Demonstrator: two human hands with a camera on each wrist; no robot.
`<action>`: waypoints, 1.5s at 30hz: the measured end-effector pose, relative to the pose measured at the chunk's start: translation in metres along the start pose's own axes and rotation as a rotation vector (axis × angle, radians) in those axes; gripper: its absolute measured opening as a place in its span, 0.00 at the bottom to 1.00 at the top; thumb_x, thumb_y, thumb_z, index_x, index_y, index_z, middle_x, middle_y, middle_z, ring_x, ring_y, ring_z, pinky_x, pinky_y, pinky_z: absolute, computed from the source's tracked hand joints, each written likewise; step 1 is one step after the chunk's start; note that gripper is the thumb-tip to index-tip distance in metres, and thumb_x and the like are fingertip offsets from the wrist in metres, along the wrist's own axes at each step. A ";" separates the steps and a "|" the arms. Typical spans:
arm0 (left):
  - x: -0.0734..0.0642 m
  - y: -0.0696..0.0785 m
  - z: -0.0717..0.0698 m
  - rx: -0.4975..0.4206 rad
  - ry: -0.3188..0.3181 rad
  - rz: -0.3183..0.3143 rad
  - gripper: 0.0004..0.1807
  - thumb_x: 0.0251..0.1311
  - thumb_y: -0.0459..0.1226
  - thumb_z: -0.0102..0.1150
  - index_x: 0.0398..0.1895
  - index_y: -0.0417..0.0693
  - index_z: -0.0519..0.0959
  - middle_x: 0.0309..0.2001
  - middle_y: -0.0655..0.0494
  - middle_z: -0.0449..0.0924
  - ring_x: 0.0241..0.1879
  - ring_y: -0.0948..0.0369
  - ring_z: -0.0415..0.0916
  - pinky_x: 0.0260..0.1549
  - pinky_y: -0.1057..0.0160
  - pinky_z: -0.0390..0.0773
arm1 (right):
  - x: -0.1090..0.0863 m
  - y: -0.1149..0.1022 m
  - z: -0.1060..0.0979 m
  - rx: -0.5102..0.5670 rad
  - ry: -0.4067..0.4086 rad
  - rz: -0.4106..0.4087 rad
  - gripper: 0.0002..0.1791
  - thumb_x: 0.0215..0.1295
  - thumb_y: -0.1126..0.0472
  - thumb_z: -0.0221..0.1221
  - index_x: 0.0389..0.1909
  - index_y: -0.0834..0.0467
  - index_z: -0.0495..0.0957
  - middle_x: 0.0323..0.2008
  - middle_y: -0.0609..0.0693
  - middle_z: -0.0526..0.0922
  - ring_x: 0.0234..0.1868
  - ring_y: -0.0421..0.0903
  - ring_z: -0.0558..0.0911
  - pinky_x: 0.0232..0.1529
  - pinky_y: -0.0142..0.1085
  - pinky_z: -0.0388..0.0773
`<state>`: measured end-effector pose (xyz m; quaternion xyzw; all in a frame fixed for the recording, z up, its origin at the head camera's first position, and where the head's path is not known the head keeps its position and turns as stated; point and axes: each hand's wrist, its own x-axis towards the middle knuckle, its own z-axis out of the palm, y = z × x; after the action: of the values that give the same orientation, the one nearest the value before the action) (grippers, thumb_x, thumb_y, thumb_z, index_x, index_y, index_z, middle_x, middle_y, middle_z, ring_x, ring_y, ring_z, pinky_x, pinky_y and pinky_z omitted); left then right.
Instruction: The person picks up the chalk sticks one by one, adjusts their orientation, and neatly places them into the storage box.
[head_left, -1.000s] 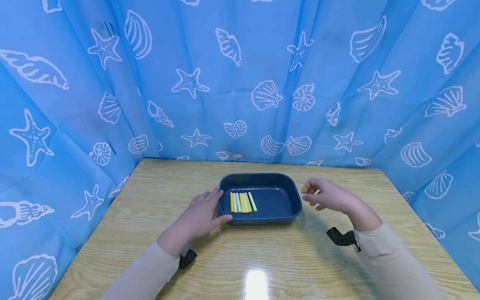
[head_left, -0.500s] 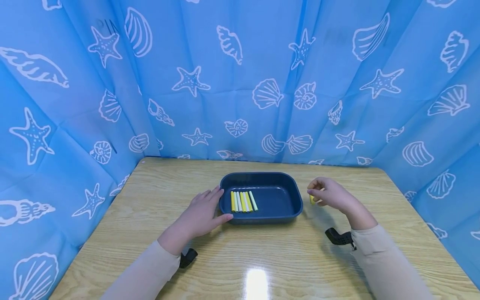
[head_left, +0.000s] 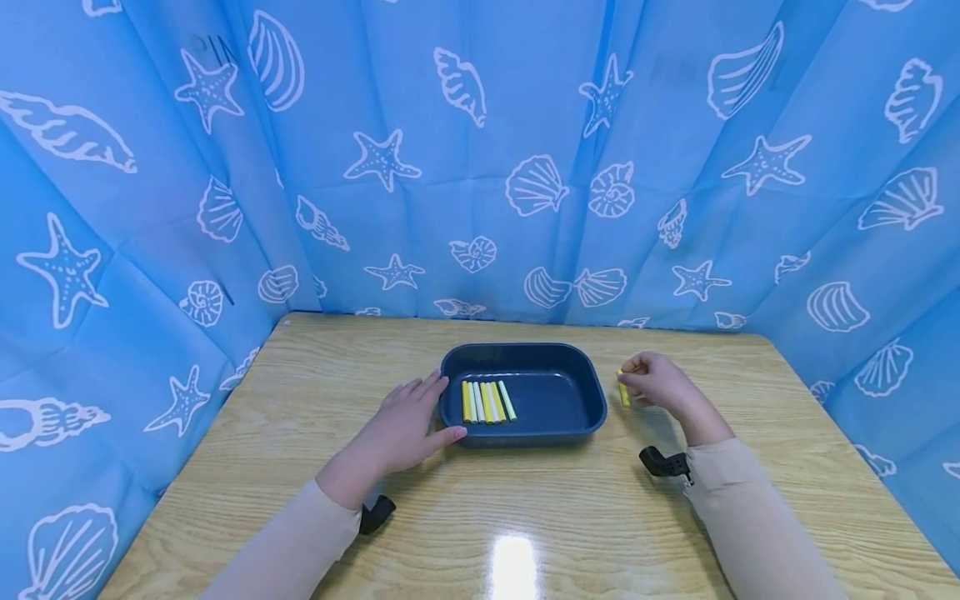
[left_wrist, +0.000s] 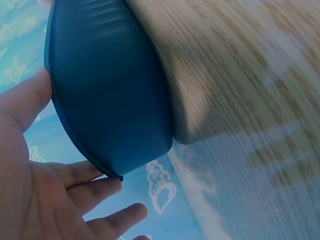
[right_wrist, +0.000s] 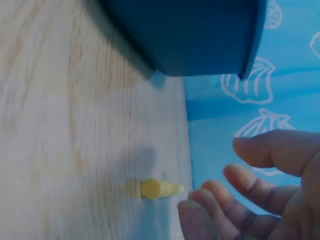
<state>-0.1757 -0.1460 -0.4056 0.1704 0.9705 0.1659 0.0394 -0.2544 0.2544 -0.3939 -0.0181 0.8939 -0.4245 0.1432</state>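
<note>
A dark blue rectangular dish stands on the table with several yellow and white chalk sticks lying side by side in its left half. My left hand rests on the dish's left end, fingers and thumb spread and touching the rim. To the right of the dish, a single yellow chalk stick lies on the tabletop. Close over it is my right hand. In the right wrist view, this chalk lies just beyond the fingertips, and the thumb stands apart from the loosely bent fingers.
A light wood-grain table carries everything. Blue curtains with white shell and starfish prints hang behind it and along both sides. A black wrist device sits on the right forearm, another black device on the left.
My right hand has shifted slightly right, away from the dish, and its fingers have lowered. The yellow chalk stick, unseen a second ago, now shows beside them. My left hand stays put.
</note>
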 end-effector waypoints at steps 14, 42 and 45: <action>0.000 0.000 0.000 -0.003 0.000 -0.004 0.49 0.65 0.63 0.56 0.79 0.42 0.55 0.78 0.43 0.52 0.75 0.42 0.51 0.73 0.40 0.50 | 0.021 0.012 0.002 -0.090 0.012 0.125 0.24 0.73 0.60 0.56 0.59 0.74 0.65 0.45 0.65 0.75 0.31 0.46 0.79 0.32 0.39 0.80; 0.001 0.001 -0.001 0.008 -0.010 -0.011 0.49 0.65 0.63 0.55 0.79 0.42 0.55 0.78 0.43 0.52 0.76 0.42 0.51 0.73 0.40 0.50 | 0.032 0.004 0.014 -0.407 0.035 0.092 0.07 0.65 0.66 0.58 0.37 0.68 0.77 0.28 0.56 0.77 0.23 0.45 0.76 0.23 0.33 0.74; 0.000 0.001 -0.001 0.006 -0.012 -0.013 0.49 0.65 0.63 0.55 0.79 0.42 0.55 0.78 0.43 0.52 0.76 0.42 0.51 0.73 0.40 0.50 | 0.029 0.004 0.012 -0.358 0.014 0.096 0.08 0.66 0.65 0.58 0.39 0.68 0.76 0.28 0.56 0.77 0.23 0.45 0.76 0.23 0.34 0.76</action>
<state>-0.1758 -0.1454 -0.4043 0.1654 0.9718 0.1619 0.0457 -0.2786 0.2433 -0.4115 0.0024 0.9560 -0.2514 0.1514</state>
